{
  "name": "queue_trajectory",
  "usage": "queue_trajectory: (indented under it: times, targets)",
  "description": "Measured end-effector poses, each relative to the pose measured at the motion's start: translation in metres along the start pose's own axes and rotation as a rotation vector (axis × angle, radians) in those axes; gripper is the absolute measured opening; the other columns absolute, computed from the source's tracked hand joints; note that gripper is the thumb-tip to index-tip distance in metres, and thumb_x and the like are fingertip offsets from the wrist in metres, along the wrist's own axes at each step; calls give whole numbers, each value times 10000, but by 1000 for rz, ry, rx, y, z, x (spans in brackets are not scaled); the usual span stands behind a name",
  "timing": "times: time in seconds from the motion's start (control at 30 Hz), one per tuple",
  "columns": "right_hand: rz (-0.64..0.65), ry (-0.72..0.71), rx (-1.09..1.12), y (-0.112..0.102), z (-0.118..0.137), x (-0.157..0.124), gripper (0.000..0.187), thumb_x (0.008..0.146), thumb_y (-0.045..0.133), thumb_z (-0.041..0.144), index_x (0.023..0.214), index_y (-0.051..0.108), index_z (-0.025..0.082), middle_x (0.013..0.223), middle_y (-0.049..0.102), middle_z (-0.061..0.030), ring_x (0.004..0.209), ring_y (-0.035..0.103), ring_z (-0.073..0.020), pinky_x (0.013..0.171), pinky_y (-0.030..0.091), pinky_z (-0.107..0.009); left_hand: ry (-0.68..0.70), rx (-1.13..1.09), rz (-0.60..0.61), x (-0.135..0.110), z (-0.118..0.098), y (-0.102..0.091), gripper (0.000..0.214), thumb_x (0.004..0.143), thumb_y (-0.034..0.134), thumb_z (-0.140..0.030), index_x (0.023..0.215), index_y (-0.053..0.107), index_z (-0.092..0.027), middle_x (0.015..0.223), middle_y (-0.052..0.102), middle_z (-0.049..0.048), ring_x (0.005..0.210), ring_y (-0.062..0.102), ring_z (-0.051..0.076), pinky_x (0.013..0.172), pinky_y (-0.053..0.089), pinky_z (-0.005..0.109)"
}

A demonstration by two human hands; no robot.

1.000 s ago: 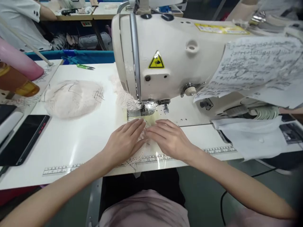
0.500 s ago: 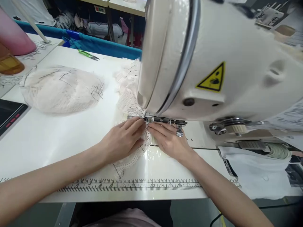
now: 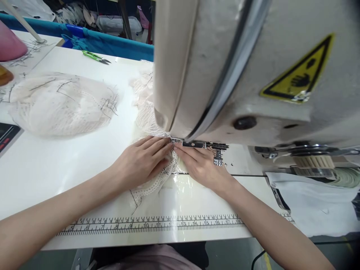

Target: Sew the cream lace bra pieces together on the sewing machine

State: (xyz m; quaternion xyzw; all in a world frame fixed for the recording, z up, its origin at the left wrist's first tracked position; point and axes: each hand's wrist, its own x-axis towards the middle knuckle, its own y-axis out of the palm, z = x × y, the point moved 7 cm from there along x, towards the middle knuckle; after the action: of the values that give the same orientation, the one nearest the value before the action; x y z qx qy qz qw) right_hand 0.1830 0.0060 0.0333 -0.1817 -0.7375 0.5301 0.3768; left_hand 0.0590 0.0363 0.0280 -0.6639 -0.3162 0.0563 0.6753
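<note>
In the head view, the lace (image 3: 160, 182) lies under the sewing machine (image 3: 180, 75), which is cut off above and hides its middle. The left hand (image 3: 143, 159) lies nearly flat on it, fingers extended; the right hand (image 3: 206, 168) is partly covered by the machine, its grip impossible to tell. Whether the greyish bundle (image 3: 119, 24) behind contains anything is unclear.

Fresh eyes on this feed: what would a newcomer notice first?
Probably the big sewing machine filling the upper right, with a yellow warning sign on its side. Below it, the left hand lies on pale lace, and the right hand is close beside, partly hidden by the machine. Green snips stand out at upper left, beyond a pale bundle.
</note>
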Motion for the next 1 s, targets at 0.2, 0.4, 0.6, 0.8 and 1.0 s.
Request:
queue_trajectory:
  times: [0.2, 0.4, 0.6, 0.8, 1.0]
  targets:
    - [17, 43, 73, 4, -3, 0, 352, 902, 457, 23, 1164, 666, 129, 1219, 691, -76, 1053, 655, -207, 819, 565, -352, -5, -16, 28, -2, 1, 3, 366, 1004, 453, -310, 1304, 588, -149, 1278, 653, 104, 1248, 576, 257, 1063, 485, 422]
    - [-22, 31, 17, 2, -1, 0, 348, 907, 444, 20, 1153, 671, 116, 1199, 698, -80, 1032, 654, -209, 778, 557, -353, -8, -8, 29, -2, 1, 4, 379, 1006, 453, -311, 1320, 575, -138, 1311, 633, 105, 1252, 571, 259, 1069, 474, 430]
    - [-27, 70, 3, 0, -1, 2, 359, 897, 446, 16, 1144, 676, 138, 1193, 702, -65, 1035, 646, -211, 765, 531, -357, 5, 33, -6, 0, 0, 0, 383, 1012, 434, -309, 1302, 593, -115, 1273, 654, 118, 1230, 589, 257, 1052, 487, 412]
    - [-61, 73, -71, -11, 0, 5, 357, 876, 480, 23, 1147, 669, 158, 1176, 713, -33, 1003, 651, -199, 760, 501, -346, -12, 74, -14, -3, -1, 3, 404, 1024, 396, -331, 1314, 585, -124, 1276, 654, 112, 1232, 590, 250, 1044, 483, 407]
    - [-100, 85, 14, -16, 0, 1, 321, 871, 504, 43, 1108, 640, 212, 1171, 709, 7, 935, 667, -147, 697, 489, -292, 14, 174, -89, -3, -11, -23, 347, 1018, 409, -308, 1224, 630, -140, 1249, 675, 74, 1135, 632, 221, 970, 487, 381]
